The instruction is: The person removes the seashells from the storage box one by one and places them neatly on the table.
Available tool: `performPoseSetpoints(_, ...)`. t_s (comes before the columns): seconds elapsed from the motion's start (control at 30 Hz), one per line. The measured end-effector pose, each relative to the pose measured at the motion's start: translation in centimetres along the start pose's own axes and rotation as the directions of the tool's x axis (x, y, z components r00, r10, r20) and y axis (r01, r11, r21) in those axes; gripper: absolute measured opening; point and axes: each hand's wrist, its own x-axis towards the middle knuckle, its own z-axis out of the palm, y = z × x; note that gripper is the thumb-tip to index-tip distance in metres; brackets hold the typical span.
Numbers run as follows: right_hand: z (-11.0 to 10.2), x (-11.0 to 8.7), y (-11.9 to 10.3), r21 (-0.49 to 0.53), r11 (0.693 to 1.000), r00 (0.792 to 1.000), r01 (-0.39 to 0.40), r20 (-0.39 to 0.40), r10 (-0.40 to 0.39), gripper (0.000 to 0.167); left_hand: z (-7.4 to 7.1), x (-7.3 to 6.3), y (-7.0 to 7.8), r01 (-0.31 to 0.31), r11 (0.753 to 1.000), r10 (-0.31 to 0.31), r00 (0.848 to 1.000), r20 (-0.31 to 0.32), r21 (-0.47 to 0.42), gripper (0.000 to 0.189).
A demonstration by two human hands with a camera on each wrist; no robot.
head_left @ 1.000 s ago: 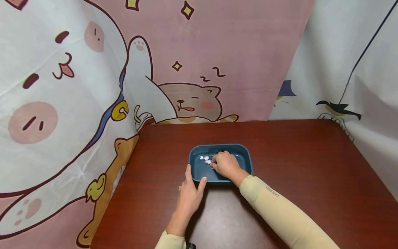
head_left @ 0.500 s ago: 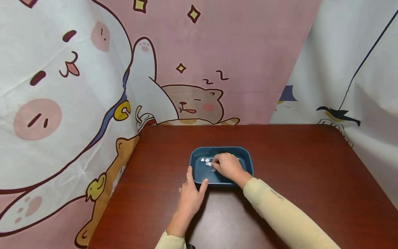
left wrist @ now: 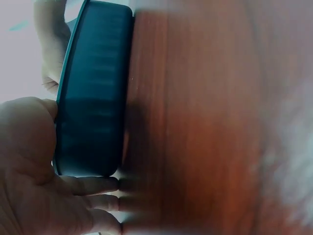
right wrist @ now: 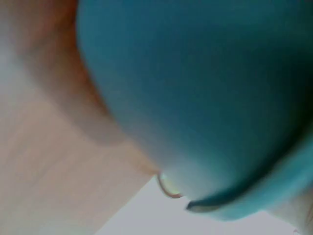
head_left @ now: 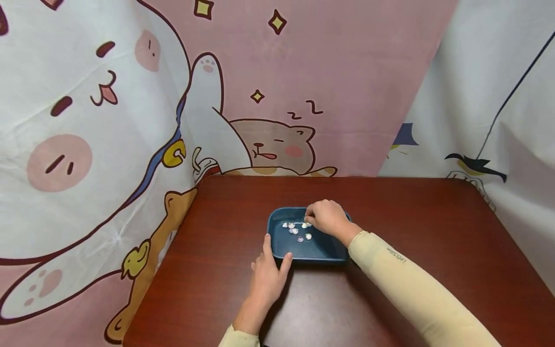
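In the head view, a dark blue rectangular tray (head_left: 303, 260) stands on the table. Several small, shiny, whitish-purple pieces (head_left: 293, 231) lie scattered in its left and middle part; they are too small to name by kind. My left hand (head_left: 268, 277) is at the tray's near left corner, thumb at the front rim and straight fingers along the left side. The left wrist view shows that thumb (left wrist: 49, 105) right at the rim. My right hand (head_left: 328, 217) is over the tray's far side with curled fingers, a small pale piece (head_left: 305, 219) at its fingertips.
The reddish-brown wooden table (head_left: 416, 241) extends around the tray on all sides. A printed cartoon cloth (head_left: 347, 72) hangs behind the table and along its left. Pale fabric (head_left: 520, 120) hangs at the right. The right wrist view is blurred, mostly tray wall (right wrist: 186, 88).
My right hand has moved up and to the right, from the tray's middle towards its far side. More small pieces now show where it was. The left hand stays at the corner.
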Motion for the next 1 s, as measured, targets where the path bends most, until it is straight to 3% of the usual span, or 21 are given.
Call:
performPoseSetpoints(0.17, 0.4, 0.6, 0.8, -0.072, 0.997, 1.000, -0.007, 0.016, 0.008, 0.012, 1.2, -0.3, -0.4, -0.070, 0.997, 0.071, 0.991, -0.111, 0.013, 0.087)
performPoseSetpoints(0.3, 0.7, 0.7, 0.6, -0.126, 0.992, 0.999, 0.008, 0.036, -0.004, 0.014, 1.3, -0.3, -0.3, -0.067, 0.997, 0.069, 0.989, -0.131, 0.024, 0.087)
performPoseSetpoints(0.6, 2.1, 0.3, 1.0, -0.102, 0.995, 0.997, -0.023, 0.076, 0.031, 0.014, 0.5, -0.4, 0.5, 0.029, 0.998, -0.030, 1.000, 0.003, 0.049, 0.086)
performPoseSetpoints(1.0, 3.4, 0.1, 1.6, -0.099, 0.994, 0.997, -0.044, 0.065, 0.050, 0.015, 0.2, -0.2, 0.5, 0.015, 0.999, -0.015, 1.000, 0.007, 0.045, 0.086)
